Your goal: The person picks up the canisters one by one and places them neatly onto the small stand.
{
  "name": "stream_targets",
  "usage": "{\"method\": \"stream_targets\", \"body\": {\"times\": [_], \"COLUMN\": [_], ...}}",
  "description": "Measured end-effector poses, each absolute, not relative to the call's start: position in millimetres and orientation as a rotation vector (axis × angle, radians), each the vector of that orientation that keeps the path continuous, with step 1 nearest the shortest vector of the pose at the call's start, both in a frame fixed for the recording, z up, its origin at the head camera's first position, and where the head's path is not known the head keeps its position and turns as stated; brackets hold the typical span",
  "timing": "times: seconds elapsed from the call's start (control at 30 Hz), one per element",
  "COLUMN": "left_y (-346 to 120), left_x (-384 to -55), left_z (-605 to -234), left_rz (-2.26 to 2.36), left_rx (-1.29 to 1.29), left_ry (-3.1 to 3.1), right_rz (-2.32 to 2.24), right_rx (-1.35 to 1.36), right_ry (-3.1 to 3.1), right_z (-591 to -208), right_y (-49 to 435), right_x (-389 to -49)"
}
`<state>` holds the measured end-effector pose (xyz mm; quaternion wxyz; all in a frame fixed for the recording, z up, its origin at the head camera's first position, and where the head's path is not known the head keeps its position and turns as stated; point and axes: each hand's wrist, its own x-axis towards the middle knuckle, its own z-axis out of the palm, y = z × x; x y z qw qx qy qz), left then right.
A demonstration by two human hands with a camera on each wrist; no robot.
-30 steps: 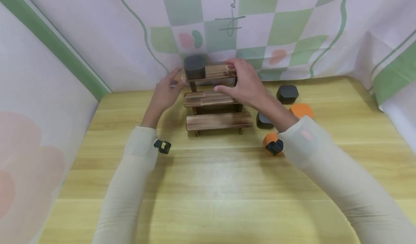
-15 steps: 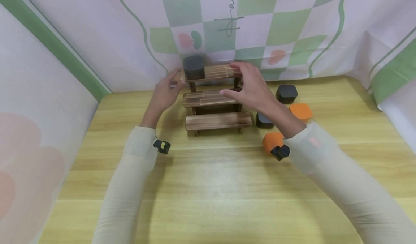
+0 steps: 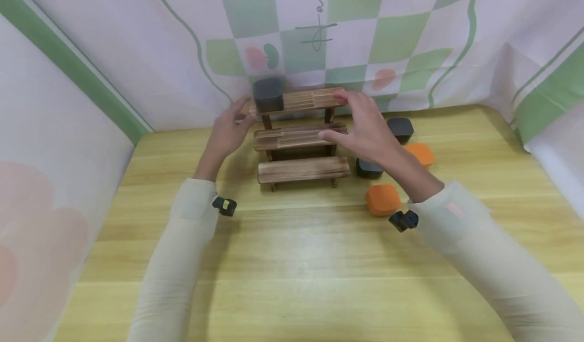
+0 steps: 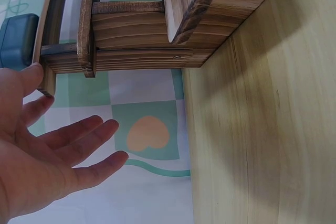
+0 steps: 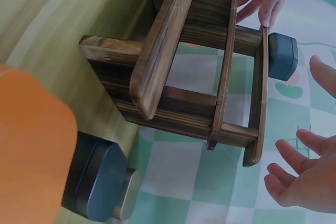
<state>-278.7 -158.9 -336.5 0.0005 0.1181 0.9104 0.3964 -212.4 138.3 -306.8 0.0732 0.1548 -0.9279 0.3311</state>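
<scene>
A three-tier wooden step stand [image 3: 303,169] stands against the cloth backdrop. One dark, round-cornered container [image 3: 268,95] sits at the left end of its top tier. My left hand [image 3: 228,133] pinches that tier's left end; in the left wrist view the thumb [image 4: 32,77] lies against the top and a finger is underneath, the others spread loosely. Off the stand's right end is my right hand [image 3: 370,131], holding nothing, its thumb and fingers spread apart. In the right wrist view this hand [image 5: 310,174] hangs in the air beyond the top tier.
Right of the stand, on the wooden table [image 3: 292,271], are two orange containers [image 3: 383,200] and two dark ones [image 3: 400,129]. A smaller metallic one [image 5: 127,195] shows behind a dark one in the right wrist view. Checkered cloth [image 3: 349,40] closes off the back.
My right hand has drawn away to the right from over the top tier, baring its right end. My left hand keeps its place at the left end, and the dark container stays put.
</scene>
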Motion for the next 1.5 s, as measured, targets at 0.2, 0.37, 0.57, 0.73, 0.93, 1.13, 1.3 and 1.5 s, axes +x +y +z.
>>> {"method": "stream_targets", "body": {"times": [0.2,0.37,0.57,0.73,0.93,1.13,1.3,1.5], "left_y": [-159,-159,-159,-160,-160,-159,-159,-159], "left_x": [-278,-279,-279,-280,-281,-281,-281,-282], "left_z": [-336,-337,-338,-338,-340,-339,-339,-341], "left_rz": [1.252,1.257,1.266,1.256,1.258,1.249,1.236,1.243], "left_rx": [0.365,0.369,0.372,0.37,0.379,0.38,0.381,0.398], "left_ry": [2.856,2.861,2.859,2.864,2.866,2.866,2.867,2.863], "right_rz": [1.002,1.002,1.0,1.009,1.02,1.038,1.044,1.063], "right_rx": [0.443,0.43,0.432,0.435,0.402,0.378,0.376,0.387], "right_ry": [-2.8,-2.81,-2.81,-2.802,-2.804,-2.812,-2.818,-2.786], "right_z": [-310,-310,-313,-318,-324,-327,-330,-337], "right_y": [144,146,150,153,160,167,172,180], "right_x": [-208,-204,-200,-197,-194,-190,-187,-183]}}
